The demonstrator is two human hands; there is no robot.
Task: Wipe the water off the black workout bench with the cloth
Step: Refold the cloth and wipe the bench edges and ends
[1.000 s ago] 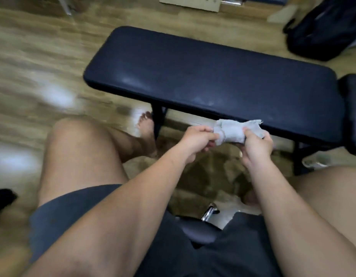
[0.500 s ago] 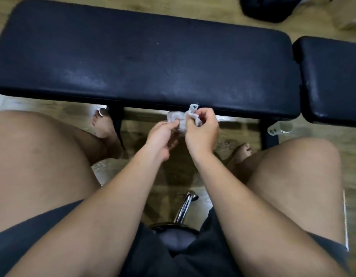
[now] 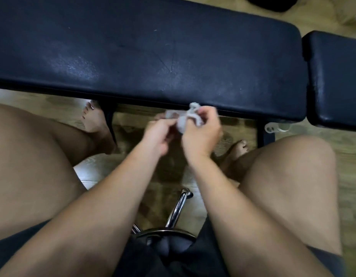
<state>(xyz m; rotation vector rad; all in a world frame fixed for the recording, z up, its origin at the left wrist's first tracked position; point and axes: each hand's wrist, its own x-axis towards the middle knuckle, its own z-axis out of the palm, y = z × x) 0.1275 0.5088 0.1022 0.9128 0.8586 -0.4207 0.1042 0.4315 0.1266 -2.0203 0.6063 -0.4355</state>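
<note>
Both hands (image 3: 201, 132) bunch the cloth (image 3: 182, 119) beside the bench (image 3: 153, 56).

Black workout bench (image 3: 145, 56): I log a long padded top across the far half of my view, with faint wet sheen toward its left and near edge. Second black pad (image 3: 336, 80): just right of it, a narrow gap between. Cloth (image 3: 183, 118): small, pale, bunched, held off the bench at its near edge. Left hand (image 3: 158, 134): pinching the cloth's left part. Right hand (image 3: 201, 132): gripping its right part. Chrome stool leg (image 3: 178, 208): near centre, between my bare knees. Wooden floor (image 3: 348, 176): beneath.
</note>
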